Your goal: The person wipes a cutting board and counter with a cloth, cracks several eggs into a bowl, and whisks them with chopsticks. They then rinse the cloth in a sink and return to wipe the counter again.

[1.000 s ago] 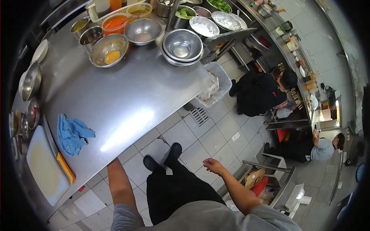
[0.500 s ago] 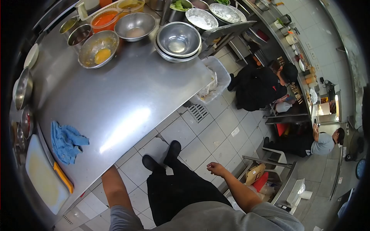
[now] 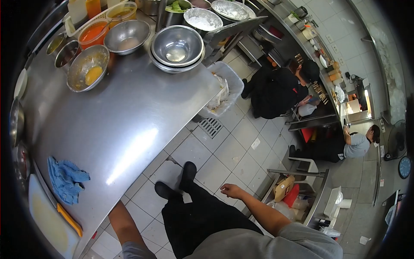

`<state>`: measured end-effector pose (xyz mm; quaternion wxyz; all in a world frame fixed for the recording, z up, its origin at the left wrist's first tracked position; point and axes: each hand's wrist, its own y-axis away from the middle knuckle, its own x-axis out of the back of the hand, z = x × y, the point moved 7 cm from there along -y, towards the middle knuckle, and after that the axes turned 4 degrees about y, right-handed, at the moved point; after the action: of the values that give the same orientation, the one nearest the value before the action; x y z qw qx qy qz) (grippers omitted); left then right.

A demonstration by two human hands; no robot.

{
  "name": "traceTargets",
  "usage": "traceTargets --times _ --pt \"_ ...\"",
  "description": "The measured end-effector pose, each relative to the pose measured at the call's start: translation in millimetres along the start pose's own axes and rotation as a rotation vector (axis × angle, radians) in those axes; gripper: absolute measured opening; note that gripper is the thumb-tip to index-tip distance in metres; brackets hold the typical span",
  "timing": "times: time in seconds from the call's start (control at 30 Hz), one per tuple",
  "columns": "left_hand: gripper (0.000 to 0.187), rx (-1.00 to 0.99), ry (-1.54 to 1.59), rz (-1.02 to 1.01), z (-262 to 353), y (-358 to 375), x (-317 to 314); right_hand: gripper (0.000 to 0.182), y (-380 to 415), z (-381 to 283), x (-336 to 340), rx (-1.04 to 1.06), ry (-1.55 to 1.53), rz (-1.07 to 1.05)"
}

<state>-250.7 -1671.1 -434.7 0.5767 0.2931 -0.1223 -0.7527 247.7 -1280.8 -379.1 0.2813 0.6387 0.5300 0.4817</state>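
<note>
Left hand is hidden under the counter (image 3: pixel 129 112) edge; only its forearm is seen. Cutting board (image 3: pixel 47 220) is clipped at the lens edge. Contents of far bowls (image 3: pixel 202 17) can't be identified.

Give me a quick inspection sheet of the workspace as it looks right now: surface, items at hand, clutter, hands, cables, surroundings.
Surface: steel table, shiny, mostly bare in the middle.
Items at hand: blue cloth and cutting board with an orange-handled knife near the table's edge.
Clutter: stacked bowls, egg bowl, orange sauce tub at the far end.
Hands: right hand open, holding nothing, above the floor; left hand hidden under the table.
Cables: nothing seen.
Surroundings: tiled floor, floor drain, bin, two people crouching by the counter.
</note>
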Motion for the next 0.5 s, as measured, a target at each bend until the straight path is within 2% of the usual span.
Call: traceTargets --times 0.3,0.37,0.43,0.5 --pt "0.048 0.04 0.28 0.082 3.2 2.0 2.0 0.034 2.5 9.3 -2.9 -0.093 0.086 -0.005" --pt "0.047 0.041 0.343 0.112 2.7 3.3 5.7 0.034 2.1 -34.0 -4.5 0.262 0.302 0.149" --pt "0.047 0.03 0.405 0.148 6.6 9.1 14.9 0.036 4.5 -95.9 -21.6 0.393 0.2 0.13" --pt "0.047 0.012 0.472 0.185 9.5 21.2 24.8 0.038 21.5 -188.6 -40.7 0.548 0.201 0.11"
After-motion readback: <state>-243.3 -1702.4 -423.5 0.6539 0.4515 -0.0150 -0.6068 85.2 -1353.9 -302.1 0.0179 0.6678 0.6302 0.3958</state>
